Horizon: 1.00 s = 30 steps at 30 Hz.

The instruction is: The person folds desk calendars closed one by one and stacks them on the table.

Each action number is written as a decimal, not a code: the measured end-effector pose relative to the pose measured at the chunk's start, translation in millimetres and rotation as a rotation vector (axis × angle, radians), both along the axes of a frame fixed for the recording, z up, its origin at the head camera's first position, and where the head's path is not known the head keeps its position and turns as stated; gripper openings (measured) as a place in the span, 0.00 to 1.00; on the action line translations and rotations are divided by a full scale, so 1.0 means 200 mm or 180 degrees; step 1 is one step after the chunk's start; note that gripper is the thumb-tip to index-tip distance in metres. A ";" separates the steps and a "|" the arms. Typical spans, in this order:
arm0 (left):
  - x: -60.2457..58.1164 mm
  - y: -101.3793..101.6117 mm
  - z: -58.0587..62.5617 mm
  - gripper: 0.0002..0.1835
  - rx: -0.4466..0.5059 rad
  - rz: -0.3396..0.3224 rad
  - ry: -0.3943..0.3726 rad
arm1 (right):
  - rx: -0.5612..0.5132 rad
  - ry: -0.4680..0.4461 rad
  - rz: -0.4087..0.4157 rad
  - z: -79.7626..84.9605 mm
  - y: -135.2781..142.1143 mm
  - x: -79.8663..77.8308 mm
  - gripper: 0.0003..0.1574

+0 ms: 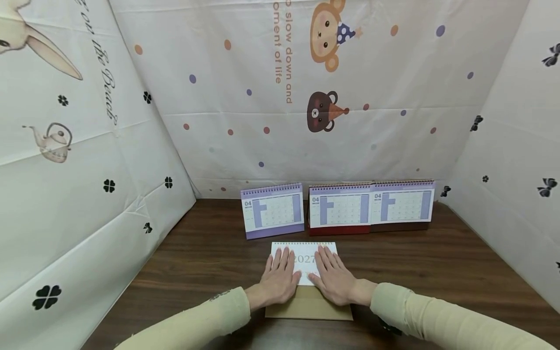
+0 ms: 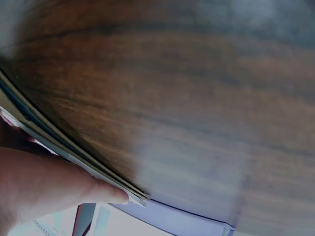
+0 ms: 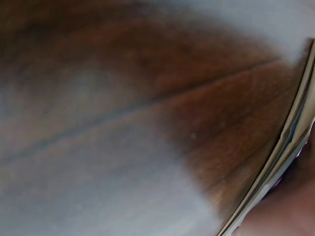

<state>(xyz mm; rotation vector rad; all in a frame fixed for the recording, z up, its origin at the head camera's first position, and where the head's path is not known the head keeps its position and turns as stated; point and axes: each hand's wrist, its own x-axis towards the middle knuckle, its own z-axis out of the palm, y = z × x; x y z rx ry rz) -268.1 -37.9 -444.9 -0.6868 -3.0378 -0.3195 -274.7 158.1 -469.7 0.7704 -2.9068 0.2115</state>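
A desk calendar (image 1: 305, 272) lies flat before me, its white cover printed 2027 and a spiral binding along the far edge. Its tan base (image 1: 308, 311) shows at the near side. My left hand (image 1: 280, 277) rests palm down on the cover's left part, fingers straight. On the right part rests my right hand (image 1: 334, 277), flat in the same way, with the thumbs a little apart. In the left wrist view, the thin stacked layers of the calendar's edge (image 2: 74, 147) run beside the hand; the right wrist view shows a similar edge (image 3: 275, 162).
Behind stand several propped calendars: a purple one (image 1: 273, 211) at left, a red-based one (image 1: 340, 209) and a brown-based one (image 1: 402, 204) side by side at right. All rest on the dark wooden table (image 1: 197, 253), with printed white cloth (image 1: 218, 97) around it.
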 end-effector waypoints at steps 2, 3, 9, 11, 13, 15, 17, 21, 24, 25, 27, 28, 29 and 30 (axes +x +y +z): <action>0.00 0.00 0.00 0.31 -0.0012 -0.0005 -0.0028 | 0.0053 0.0047 -0.0012 -0.01 0.00 0.00 0.44; 0.00 0.00 0.01 0.31 -0.0025 -0.0007 -0.0038 | 0.0083 0.0072 -0.0016 -0.02 0.00 -0.01 0.44; -0.01 0.00 0.01 0.31 -0.0056 -0.0006 -0.0043 | 0.0121 0.0091 0.0010 0.01 -0.01 0.00 0.43; -0.01 0.00 0.01 0.31 -0.0044 -0.0002 -0.0040 | 0.0122 0.0074 0.0020 0.02 -0.01 0.00 0.43; -0.01 0.00 0.00 0.31 -0.0027 -0.0005 -0.0057 | 0.0104 0.0072 0.0025 0.02 -0.01 0.01 0.42; -0.01 0.00 0.00 0.31 -0.0012 -0.0014 -0.0078 | 0.0112 0.0089 0.0022 0.02 0.00 0.01 0.42; -0.01 0.00 0.00 0.31 -0.0010 -0.0021 -0.0086 | 0.0081 0.0091 0.0037 0.02 0.00 0.01 0.42; -0.01 0.00 0.02 0.31 -0.0051 -0.0043 -0.0113 | -0.0003 -0.0067 0.0101 0.05 0.01 0.01 0.43; -0.03 -0.01 0.04 0.32 -0.0034 -0.0111 -0.0102 | -0.0098 -0.0069 0.0136 0.09 0.02 0.01 0.42; -0.03 -0.01 0.05 0.32 -0.0008 -0.0125 -0.0090 | -0.0114 0.0028 0.0133 0.11 0.03 0.01 0.40; -0.05 -0.03 0.07 0.32 0.0153 -0.0107 -0.0049 | -0.0161 0.0289 0.0060 0.16 0.04 0.00 0.33; -0.05 -0.03 0.08 0.32 0.0282 -0.0067 -0.0025 | -0.0097 0.0466 -0.0034 0.19 0.04 0.00 0.30; -0.06 -0.04 0.10 0.31 0.0424 0.0000 -0.0019 | -0.0048 0.0593 -0.0137 0.21 0.05 0.00 0.26; -0.07 -0.05 0.12 0.31 0.0581 0.0091 -0.0041 | 0.0002 0.0651 -0.0262 0.24 0.05 -0.01 0.23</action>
